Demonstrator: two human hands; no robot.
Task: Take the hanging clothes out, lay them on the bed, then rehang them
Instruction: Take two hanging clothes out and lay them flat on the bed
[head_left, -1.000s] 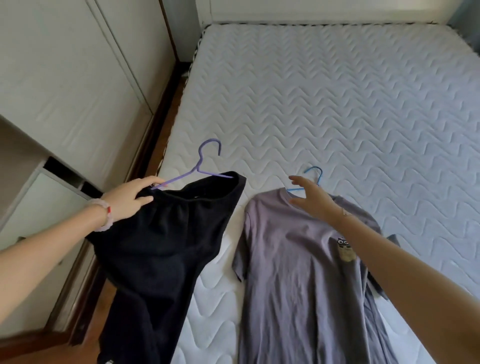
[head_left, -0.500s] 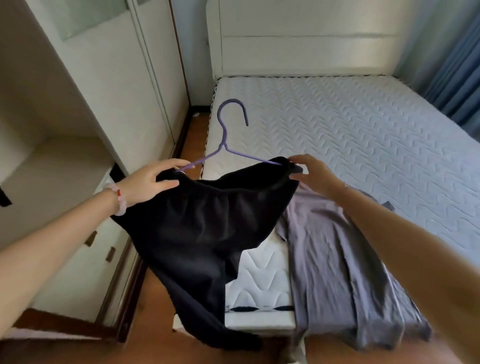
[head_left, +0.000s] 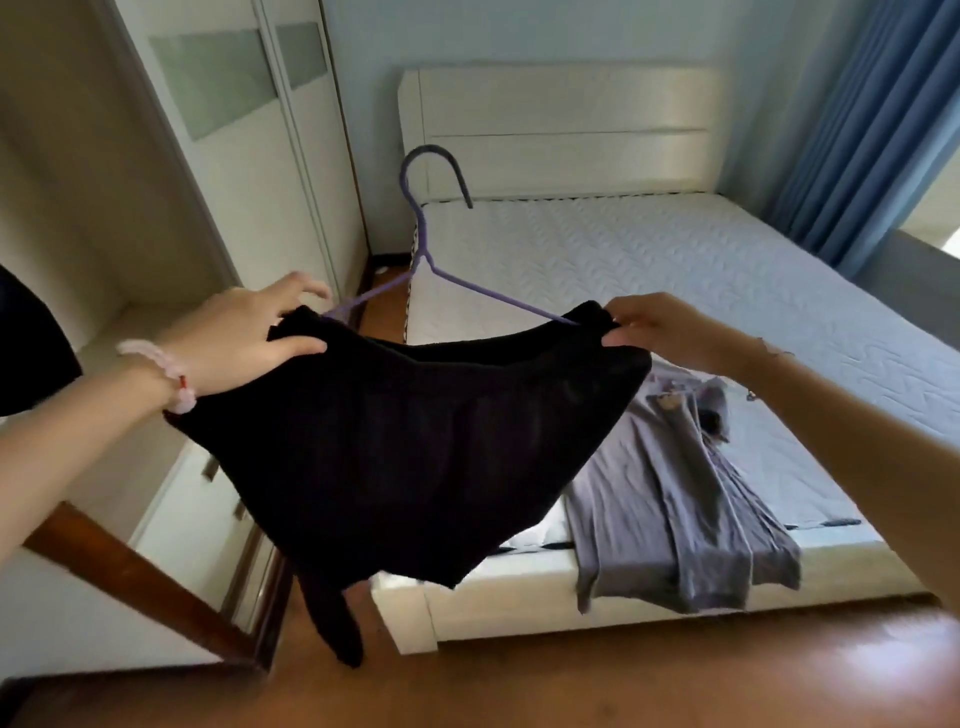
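Head view: your left hand (head_left: 244, 338) and right hand (head_left: 660, 327) pinch the two top ends of the black garment (head_left: 415, 441), which is on its hanger (head_left: 423, 244), in the air before the bed (head_left: 675, 270). The grey shirt (head_left: 675, 493) lies on the bed. I judge this is the rehanging step. Next, turn to the wardrobe (head_left: 218, 156) and hook the hanger there.

text: none legible | labels: none | brands: none | numbers: none
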